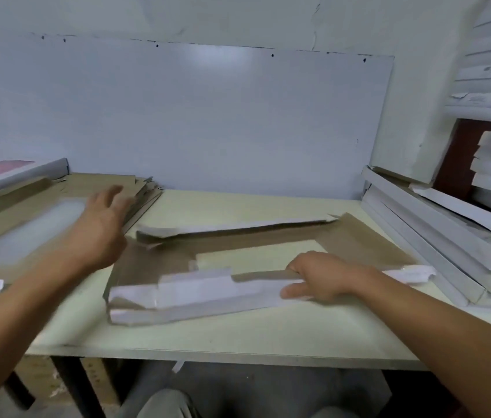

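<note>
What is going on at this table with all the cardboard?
A person is folding a flat cardboard box blank with a window cut-out, which lies on the table. The right hand grips the blank's near flap, which is folded up so that its white side shows; the far flap is raised too. The left hand, blurred and with its fingers spread, reaches over the stack of flat blanks on the left. Long white boxes are piled on the right.
</note>
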`<state>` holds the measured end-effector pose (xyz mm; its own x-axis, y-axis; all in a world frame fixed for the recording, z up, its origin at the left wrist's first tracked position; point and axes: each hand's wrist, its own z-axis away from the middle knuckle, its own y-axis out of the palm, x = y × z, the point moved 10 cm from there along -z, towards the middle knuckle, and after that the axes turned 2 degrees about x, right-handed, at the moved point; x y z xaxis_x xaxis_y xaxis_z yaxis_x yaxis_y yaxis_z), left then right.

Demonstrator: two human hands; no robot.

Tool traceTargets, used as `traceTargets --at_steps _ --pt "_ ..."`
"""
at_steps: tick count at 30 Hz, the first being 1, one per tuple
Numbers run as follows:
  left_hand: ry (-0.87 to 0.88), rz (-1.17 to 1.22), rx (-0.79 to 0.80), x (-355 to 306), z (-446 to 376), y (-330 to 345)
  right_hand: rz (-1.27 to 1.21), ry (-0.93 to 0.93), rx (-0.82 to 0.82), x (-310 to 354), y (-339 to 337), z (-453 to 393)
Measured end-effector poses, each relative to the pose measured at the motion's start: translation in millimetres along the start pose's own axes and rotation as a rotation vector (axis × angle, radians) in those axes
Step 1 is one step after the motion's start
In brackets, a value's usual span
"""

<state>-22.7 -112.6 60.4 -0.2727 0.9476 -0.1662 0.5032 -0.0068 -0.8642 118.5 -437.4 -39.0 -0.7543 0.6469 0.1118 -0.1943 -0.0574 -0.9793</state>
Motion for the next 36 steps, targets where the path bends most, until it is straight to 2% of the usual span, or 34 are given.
traceTargets --at_steps 2,3,5,7,10,12,17,22,26,27,29,31,34,36 --pt "0.169 0.107 -0.082 -59 20 -14 -0.107 0.013 0.028 11 7 -9" --pt "0.268 0.155 -0.055 -90 36 -10 -0.165 0.02 0.027 17 9 -13" --pt "0.432 0.245 0.098 -143 71 15 -0.197 0.023 -0.022 25 12 -21" --pt "0.534 0.17 0.285 -175 98 54 -0.092 0.049 -0.109 26 17 -25" --pt "0.512 -0.011 0.567 -182 112 115 0.027 0.039 -0.22 26 23 -23" --pt "0.475 -0.039 0.688 -176 112 139 0.039 -0.002 -0.22 26 29 -22" --pt "0.329 -0.083 0.841 -122 95 161 -0.047 0.094 0.02 -18 62 1" --pt "0.22 -0.145 0.828 -54 79 157 -0.026 0.306 0.018 -105 64 60" --pt "0.243 -0.133 0.794 -44 76 149 0.041 0.459 0.02 -154 57 99" --pt "0.266 -0.14 0.76 -46 74 144 0.129 0.45 -0.048 -152 45 104" --pt "0.345 -0.201 0.622 -55 65 129 0.271 0.318 -0.275 -122 17 108" --pt "0.442 -0.32 0.489 -68 60 118 0.173 0.17 -0.384 -78 3 108" --pt "0.56 -0.434 0.39 -83 60 111 0.178 0.013 -0.289 -23 26 91" --pt "0.619 -0.359 0.356 -86 62 109 0.172 0.002 -0.239 -12 36 81"
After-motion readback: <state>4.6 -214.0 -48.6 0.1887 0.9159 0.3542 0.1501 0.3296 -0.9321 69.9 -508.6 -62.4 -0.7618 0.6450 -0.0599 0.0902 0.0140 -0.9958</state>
